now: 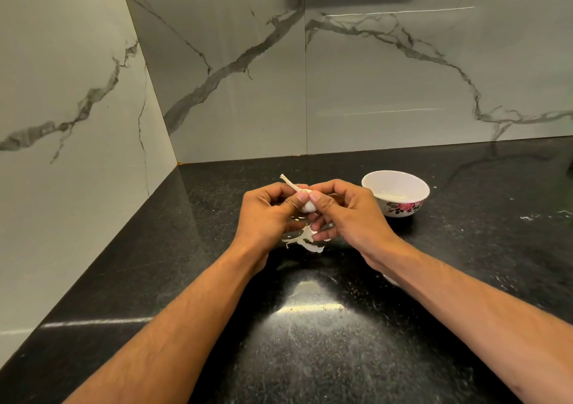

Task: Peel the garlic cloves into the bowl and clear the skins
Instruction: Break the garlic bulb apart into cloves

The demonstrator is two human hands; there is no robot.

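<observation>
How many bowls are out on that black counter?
1. A white bowl with a pink flower pattern stands on the counter, beyond the right hand. No other bowl shows, though the arms hide part of the counter.

Both forearms reach forward, left hand and right hand meeting, fingers curled, thumbs side by side.

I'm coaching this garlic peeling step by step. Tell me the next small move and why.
Probably pry one clove off. Both the left hand and right hand grip the garlic bulb, thumbs pressed on top, stem still on. The bowl looks empty, and only a few skins lie below.
</observation>
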